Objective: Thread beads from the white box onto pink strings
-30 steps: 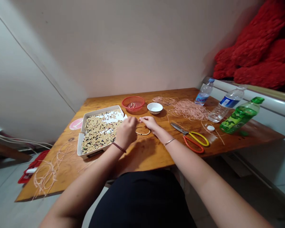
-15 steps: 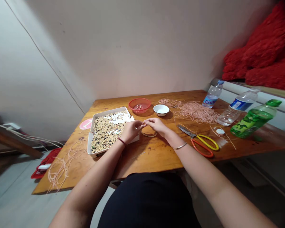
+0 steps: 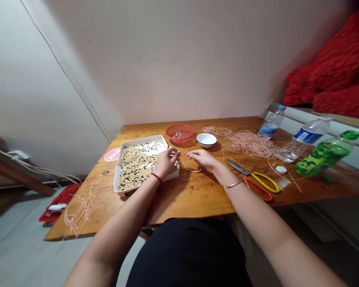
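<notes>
a: where's the strand (image 3: 194, 171)?
b: between the hands. one end rises to the left hand (image 3: 164, 162); the beaded bend dips near the table (image 3: 182, 207), below the right hand (image 3: 204, 158).
a: fingers?
b: left: thumb and fingers pinched on the strand. right: tips pressed together, a small gap from the left; too fine to tell whether cord runs between them.
a: left side?
b: white box (image 3: 116, 179), loose beads (image 3: 134, 163) inside, mostly tan, some dark. left hand at its right edge. pink disc (image 3: 111, 155) just beside the box, loose cord (image 3: 77, 213) toward the table's near left corner.
a: beyond the hands?
b: red basket (image 3: 171, 137) with small strung pieces inside; white bowl (image 3: 206, 140) to its right.
a: right side?
b: heap of pink cord (image 3: 248, 143), scissors (image 3: 267, 182) lying open, white cap (image 3: 281, 169), three bottles (image 3: 305, 137), one green.
</notes>
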The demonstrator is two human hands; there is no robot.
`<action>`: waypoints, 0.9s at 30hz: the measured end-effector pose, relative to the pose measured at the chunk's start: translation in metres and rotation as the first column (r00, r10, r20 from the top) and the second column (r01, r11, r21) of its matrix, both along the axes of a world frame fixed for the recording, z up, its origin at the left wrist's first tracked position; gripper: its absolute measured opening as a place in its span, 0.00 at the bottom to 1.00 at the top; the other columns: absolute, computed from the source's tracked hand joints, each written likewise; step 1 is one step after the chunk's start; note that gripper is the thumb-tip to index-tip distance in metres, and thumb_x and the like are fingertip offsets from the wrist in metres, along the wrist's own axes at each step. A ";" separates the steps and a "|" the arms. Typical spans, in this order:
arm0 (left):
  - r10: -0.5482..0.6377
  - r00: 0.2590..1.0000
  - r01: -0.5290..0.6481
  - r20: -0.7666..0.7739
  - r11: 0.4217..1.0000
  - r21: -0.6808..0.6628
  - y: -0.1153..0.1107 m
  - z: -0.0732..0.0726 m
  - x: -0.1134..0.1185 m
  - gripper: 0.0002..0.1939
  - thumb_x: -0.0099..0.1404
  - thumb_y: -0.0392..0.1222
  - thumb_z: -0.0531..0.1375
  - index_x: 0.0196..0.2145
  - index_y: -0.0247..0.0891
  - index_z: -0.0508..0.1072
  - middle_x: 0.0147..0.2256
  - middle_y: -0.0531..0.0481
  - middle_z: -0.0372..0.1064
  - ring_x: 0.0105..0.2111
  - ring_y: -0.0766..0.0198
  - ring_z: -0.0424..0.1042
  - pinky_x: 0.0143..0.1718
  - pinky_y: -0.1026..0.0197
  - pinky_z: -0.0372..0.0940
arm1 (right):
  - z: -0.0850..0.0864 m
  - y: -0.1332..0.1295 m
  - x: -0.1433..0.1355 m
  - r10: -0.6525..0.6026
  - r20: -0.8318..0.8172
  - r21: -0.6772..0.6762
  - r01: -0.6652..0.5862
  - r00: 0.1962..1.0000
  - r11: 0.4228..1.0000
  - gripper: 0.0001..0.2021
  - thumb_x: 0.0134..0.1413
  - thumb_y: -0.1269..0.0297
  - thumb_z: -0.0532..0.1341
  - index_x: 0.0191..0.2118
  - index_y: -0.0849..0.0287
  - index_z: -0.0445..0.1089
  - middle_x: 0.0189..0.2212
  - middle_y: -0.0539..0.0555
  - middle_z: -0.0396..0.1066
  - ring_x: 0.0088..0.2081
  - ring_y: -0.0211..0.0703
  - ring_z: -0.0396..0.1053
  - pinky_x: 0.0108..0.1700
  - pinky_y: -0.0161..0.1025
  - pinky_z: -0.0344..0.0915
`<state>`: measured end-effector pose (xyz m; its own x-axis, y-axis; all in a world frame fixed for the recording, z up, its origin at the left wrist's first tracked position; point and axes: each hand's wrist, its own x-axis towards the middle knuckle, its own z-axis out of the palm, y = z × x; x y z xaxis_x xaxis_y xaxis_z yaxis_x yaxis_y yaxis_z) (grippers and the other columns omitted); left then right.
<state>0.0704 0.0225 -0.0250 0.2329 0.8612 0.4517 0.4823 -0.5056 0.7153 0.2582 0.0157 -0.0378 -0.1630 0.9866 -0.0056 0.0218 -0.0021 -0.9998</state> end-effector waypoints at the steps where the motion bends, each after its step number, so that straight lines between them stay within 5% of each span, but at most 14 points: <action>1: -0.007 1.000 0.008 0.021 1.000 -0.024 0.000 -0.001 0.000 0.16 0.61 0.54 0.57 0.31 0.38 0.71 0.30 0.46 0.75 0.28 0.61 0.75 0.29 0.63 0.67 | 0.001 0.000 0.000 0.000 -0.045 -0.037 -0.002 0.999 0.999 0.15 0.44 0.53 0.65 0.28 0.62 0.71 0.18 0.46 0.64 0.16 0.26 0.48 0.17 0.29 0.41; 5: 0.038 0.998 -0.037 0.044 0.999 -0.028 0.000 -0.001 0.001 0.15 0.62 0.53 0.56 0.31 0.38 0.70 0.31 0.46 0.75 0.29 0.60 0.76 0.29 0.63 0.66 | 0.004 -0.001 0.002 0.030 -0.238 -0.147 -0.067 0.971 0.987 0.14 0.44 0.55 0.66 0.30 0.61 0.67 0.22 0.45 0.63 0.15 0.24 0.41 0.16 0.29 0.33; 9: 0.128 0.992 -0.129 0.019 0.988 0.084 -0.003 0.004 0.001 0.14 0.63 0.51 0.55 0.31 0.38 0.71 0.31 0.48 0.74 0.31 0.62 0.74 0.32 0.64 0.65 | 0.003 0.000 0.006 0.046 -0.407 -0.213 -0.143 0.912 0.967 0.12 0.45 0.59 0.66 0.32 0.60 0.66 0.23 0.44 0.62 0.15 0.24 0.40 0.15 0.29 0.36; 15: 0.200 0.973 -0.216 0.118 0.967 0.134 -0.004 0.009 -0.001 0.15 0.64 0.51 0.54 0.31 0.37 0.73 0.32 0.48 0.74 0.34 0.63 0.73 0.39 0.62 0.66 | 0.001 0.003 0.010 -0.066 -0.494 -0.300 -0.099 0.867 0.949 0.08 0.51 0.61 0.62 0.33 0.58 0.64 0.24 0.44 0.65 0.14 0.24 0.40 0.15 0.29 0.40; 22: 0.066 0.941 -0.052 0.332 0.997 -0.051 0.006 0.005 0.001 0.19 0.60 0.55 0.58 0.33 0.33 0.75 0.33 0.43 0.76 0.35 0.60 0.75 0.40 0.59 0.68 | 0.001 0.002 0.003 -0.102 -0.402 -0.242 0.002 0.910 0.970 0.09 0.52 0.59 0.61 0.31 0.58 0.62 0.28 0.46 0.68 0.15 0.25 0.46 0.15 0.29 0.43; 27: 0.007 0.938 0.026 0.346 0.995 -0.092 0.004 0.004 0.003 0.19 0.60 0.54 0.58 0.33 0.33 0.73 0.33 0.42 0.76 0.33 0.61 0.75 0.37 0.60 0.68 | 0.000 0.001 -0.002 -0.063 -0.369 -0.191 -0.009 0.927 0.982 0.10 0.52 0.59 0.61 0.29 0.59 0.62 0.23 0.45 0.64 0.13 0.24 0.43 0.15 0.28 0.39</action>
<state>0.0739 0.0266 -0.0212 0.0852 0.9021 0.4231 0.1920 -0.4316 0.8814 0.2564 0.0166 -0.0373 -0.1624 0.9777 -0.1331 -0.3535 -0.1836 -0.9172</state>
